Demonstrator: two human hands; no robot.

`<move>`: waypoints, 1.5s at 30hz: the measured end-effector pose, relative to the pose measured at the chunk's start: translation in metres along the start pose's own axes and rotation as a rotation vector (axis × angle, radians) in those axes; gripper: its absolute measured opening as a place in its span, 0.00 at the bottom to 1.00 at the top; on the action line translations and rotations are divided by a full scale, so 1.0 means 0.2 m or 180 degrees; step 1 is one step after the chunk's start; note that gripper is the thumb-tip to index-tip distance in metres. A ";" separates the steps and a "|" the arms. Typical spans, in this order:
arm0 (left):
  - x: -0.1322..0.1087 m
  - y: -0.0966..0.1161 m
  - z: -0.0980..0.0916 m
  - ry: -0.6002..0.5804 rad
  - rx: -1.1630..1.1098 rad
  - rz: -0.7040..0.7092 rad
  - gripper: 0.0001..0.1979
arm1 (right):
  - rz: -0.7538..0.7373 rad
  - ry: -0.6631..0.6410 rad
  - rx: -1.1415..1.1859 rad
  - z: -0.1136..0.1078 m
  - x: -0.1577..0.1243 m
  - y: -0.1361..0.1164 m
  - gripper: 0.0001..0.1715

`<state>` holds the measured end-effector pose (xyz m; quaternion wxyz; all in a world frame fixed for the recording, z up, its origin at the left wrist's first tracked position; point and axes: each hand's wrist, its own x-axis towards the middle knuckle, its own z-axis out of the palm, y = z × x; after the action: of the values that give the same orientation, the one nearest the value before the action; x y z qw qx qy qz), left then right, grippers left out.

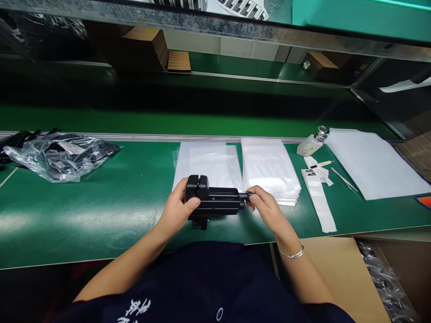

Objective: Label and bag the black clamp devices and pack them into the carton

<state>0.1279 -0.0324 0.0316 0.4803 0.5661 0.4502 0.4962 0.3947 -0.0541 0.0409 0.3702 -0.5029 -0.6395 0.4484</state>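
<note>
A black device with a ribbed slot and a rounded block at one end (220, 200) is held level above the green table's front part. Its kind I cannot make out. My left hand (179, 207) wraps round the block end, thumb on top. At the other end, my right hand (264, 202) pinches the short narrow shaft that sticks out. Right behind the device lie a few clear plastic sheets or bags (208, 161). A thick stack of clear plastic bags (269, 166) sits just beyond my right hand.
A bagged black item (72, 154) lies at the left. To the right are a dispenser bottle (311, 142), a label strip (319, 202), a pen (323, 164), tweezers (344, 179) and a white sheet (377, 166). An open carton (340, 269) stands below the edge. A metal shelf beam (215, 29) crosses overhead.
</note>
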 end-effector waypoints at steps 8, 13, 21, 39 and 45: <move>-0.03 0.00 -0.01 0.0103 0.0110 0.0065 0.31 | -0.0282 0.0221 -0.0221 0.02 0.00 0.01 0.18; -0.01 0.01 0.00 0.0148 -0.0106 -0.0253 0.29 | -0.0413 0.0314 -0.0305 0.03 -0.01 0.02 0.17; -0.05 0.02 0.01 0.0136 0.0740 0.0163 0.32 | -0.0275 0.0415 -0.0056 0.02 0.00 0.04 0.18; -0.02 -0.04 0.02 0.0294 -0.0307 -0.0340 0.32 | -0.0240 0.0583 0.0372 0.05 0.00 0.07 0.24; 0.04 -0.05 0.11 0.0525 -0.1084 -0.0857 0.31 | -0.0121 0.0594 0.1224 0.15 0.05 0.17 0.24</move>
<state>0.1495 -0.0242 0.0214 0.5923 0.3692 0.4691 0.5411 0.3752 -0.0467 -0.0001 0.5254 -0.4503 -0.5145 0.5065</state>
